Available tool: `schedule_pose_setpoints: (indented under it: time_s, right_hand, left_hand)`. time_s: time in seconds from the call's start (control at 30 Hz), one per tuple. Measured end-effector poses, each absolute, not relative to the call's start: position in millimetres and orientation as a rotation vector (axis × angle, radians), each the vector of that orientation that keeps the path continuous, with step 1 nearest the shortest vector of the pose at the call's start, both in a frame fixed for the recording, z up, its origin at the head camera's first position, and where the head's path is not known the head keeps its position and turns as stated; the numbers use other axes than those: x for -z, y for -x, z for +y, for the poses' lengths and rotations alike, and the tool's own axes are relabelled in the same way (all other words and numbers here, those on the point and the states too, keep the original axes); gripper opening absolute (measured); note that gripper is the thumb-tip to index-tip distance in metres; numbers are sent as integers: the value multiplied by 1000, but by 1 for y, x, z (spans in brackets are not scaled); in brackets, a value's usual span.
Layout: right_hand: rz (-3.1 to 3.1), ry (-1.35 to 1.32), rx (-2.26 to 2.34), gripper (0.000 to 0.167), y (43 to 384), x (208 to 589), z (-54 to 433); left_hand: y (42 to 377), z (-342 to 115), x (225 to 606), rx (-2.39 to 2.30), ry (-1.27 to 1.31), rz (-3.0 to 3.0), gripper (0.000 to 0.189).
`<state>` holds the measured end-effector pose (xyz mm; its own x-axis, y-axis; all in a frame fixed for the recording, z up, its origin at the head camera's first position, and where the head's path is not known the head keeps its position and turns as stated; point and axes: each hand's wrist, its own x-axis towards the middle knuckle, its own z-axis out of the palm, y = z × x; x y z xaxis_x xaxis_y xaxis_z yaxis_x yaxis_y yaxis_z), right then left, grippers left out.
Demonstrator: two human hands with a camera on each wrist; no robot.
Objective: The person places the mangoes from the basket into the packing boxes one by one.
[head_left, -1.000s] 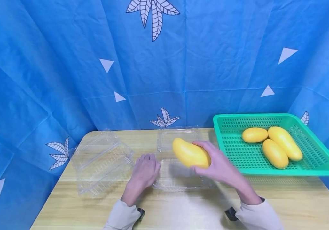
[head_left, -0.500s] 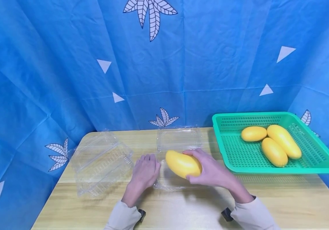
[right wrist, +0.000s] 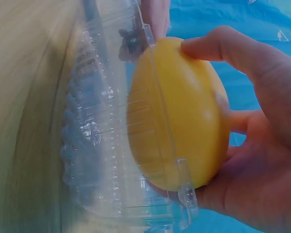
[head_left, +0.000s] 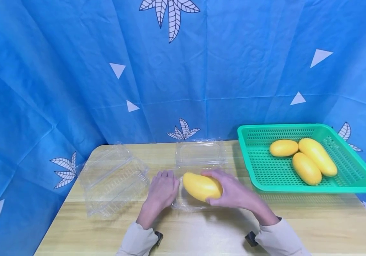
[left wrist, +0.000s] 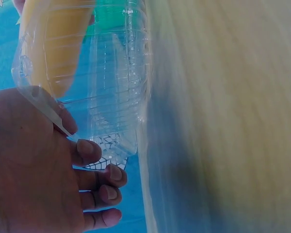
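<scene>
A yellow mango [head_left: 201,186] is in my right hand [head_left: 232,193], its thumb and fingers wrapped round the fruit's right end. Beneath it on the table lies an open clear plastic clamshell box [head_left: 183,206], its lid [head_left: 202,153] folded back toward the curtain. In the right wrist view the mango [right wrist: 184,111] is partly below the box's rim, behind the clear wall; whether it touches the bottom cannot be seen. My left hand [head_left: 163,190] holds the box's left edge. In the left wrist view its thumb and forefinger pinch the rim of the clear box [left wrist: 111,73].
To the right stands a green plastic basket [head_left: 259,174] with three yellow mangoes [head_left: 317,156] inside. More clear clamshell boxes [head_left: 115,181] lie nested at the left on the wooden table [head_left: 208,238]. A blue patterned curtain [head_left: 234,71] hangs behind the table.
My right hand has lowered the mango and moved it left, from above the box down into its base. My left hand has stayed at the box's left edge.
</scene>
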<state>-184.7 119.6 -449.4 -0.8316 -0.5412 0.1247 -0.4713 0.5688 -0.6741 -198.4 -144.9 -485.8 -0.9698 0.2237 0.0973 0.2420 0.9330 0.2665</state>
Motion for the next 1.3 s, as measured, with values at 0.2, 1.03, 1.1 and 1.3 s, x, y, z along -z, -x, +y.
schedule_pose_setpoints:
  time_s: [0.2,1.03,1.1,1.3]
  right_hand:
    - [2656,919,1089,76,187,453,119]
    - [2531,883,999,76,189,462,112]
    - [2515,872,998,76,189,463,112]
    - [2488,880,987,76,190,466,112]
  left_hand:
    - [199,-145,486,430,360,-3008,26]
    - [198,-146,487,419,342,-3008,27]
    - [198,-145,487,425,344,-3009,27]
    - [199,-144,487,421,347,-2998,27]
